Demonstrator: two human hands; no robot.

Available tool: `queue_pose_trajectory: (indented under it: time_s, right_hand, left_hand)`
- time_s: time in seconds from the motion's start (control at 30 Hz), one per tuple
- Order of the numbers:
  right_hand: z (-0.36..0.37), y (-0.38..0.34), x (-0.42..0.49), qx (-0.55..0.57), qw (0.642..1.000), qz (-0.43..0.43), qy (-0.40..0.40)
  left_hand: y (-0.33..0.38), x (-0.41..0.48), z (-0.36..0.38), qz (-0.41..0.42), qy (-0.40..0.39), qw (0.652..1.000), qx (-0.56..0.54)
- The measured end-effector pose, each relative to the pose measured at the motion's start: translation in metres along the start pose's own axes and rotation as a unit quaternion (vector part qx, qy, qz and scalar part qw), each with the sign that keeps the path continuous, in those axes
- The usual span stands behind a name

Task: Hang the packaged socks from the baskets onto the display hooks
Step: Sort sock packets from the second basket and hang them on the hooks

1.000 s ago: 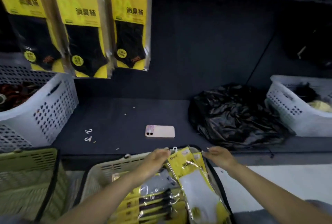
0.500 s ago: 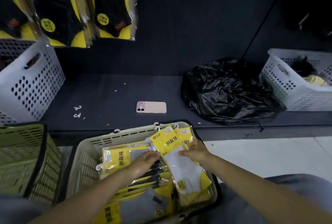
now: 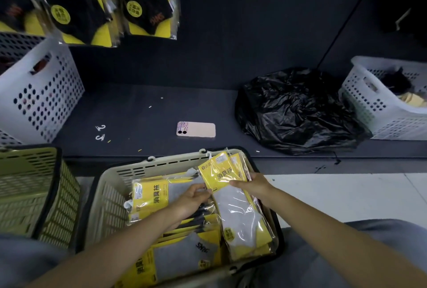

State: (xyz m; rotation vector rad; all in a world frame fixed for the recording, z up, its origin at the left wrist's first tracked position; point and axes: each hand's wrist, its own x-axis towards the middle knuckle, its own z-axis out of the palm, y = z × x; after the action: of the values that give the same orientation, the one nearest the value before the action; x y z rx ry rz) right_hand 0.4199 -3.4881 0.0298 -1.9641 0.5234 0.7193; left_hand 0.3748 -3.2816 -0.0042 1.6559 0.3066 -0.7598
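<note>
A beige basket [image 3: 147, 168] in front of me holds several yellow packs of grey socks. My right hand [image 3: 253, 183] grips a small stack of these sock packs [image 3: 238, 204] at the basket's right side, thumb on top. My left hand [image 3: 191, 197] reaches into the basket and touches the left edge of that stack, above another yellow pack [image 3: 150, 197]. Packs of black socks [image 3: 143, 3] hang from hooks on the dark wall at the upper left; the hooks themselves are out of view.
A pink phone [image 3: 196, 129] lies on the dark shelf [image 3: 138, 114] with two loose white hooks [image 3: 100, 133]. A black plastic bag [image 3: 295, 112] and white baskets [image 3: 39, 93] [image 3: 381, 112] stand on it. A green basket [image 3: 30, 186] sits at left.
My view has tilted down and the hanging packs slid up. Both hands came down from the basket's far rim into it; my right hand now holds the stack lower.
</note>
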Motion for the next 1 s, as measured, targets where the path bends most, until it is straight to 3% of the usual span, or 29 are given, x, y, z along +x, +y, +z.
queue_pose_trajectory:
  time_s: [0.1, 0.3, 0.4, 0.47, 0.57, 0.7, 0.77, 0.93, 1.0]
  right_hand:
    - [0.000, -0.004, 0.000, -0.020, 0.999, -0.031, -0.013]
    - [-0.020, -0.046, -0.015, -0.039, 0.985, -0.148, 0.074]
    - [-0.032, -0.078, -0.030, 0.014, 0.979, -0.190, 0.074]
    - [-0.035, -0.096, -0.043, 0.087, 0.970, -0.225, 0.023]
    - [-0.022, -0.113, -0.059, 0.173, 0.938, -0.294, -0.059]
    - [0.001, -0.119, -0.062, 0.209, 0.908, -0.352, -0.085]
    - [0.009, -0.113, -0.058, 0.191, 0.914, -0.346, -0.087]
    - [0.029, -0.079, -0.040, 0.153, 0.951, -0.246, -0.108]
    - [0.033, -0.075, -0.037, 0.144, 0.953, -0.243, -0.110]
  left_hand:
    - [0.005, -0.002, 0.001, 0.011, 0.003, 1.000, -0.026]
    - [0.029, -0.009, 0.002, 0.020, 0.004, 0.996, -0.085]
    - [0.050, -0.012, -0.003, 0.050, 0.024, 0.996, -0.063]
    - [0.069, -0.016, -0.011, 0.091, 0.034, 0.990, -0.102]
    - [0.097, -0.026, -0.024, 0.221, 0.069, 0.962, -0.147]
    - [0.104, -0.043, -0.042, 0.347, 0.124, 0.921, -0.128]
    - [0.094, -0.046, -0.046, 0.355, 0.123, 0.920, -0.108]
    - [0.051, -0.036, -0.050, 0.280, 0.103, 0.953, -0.058]
    - [0.046, -0.035, -0.050, 0.271, 0.110, 0.955, -0.050]
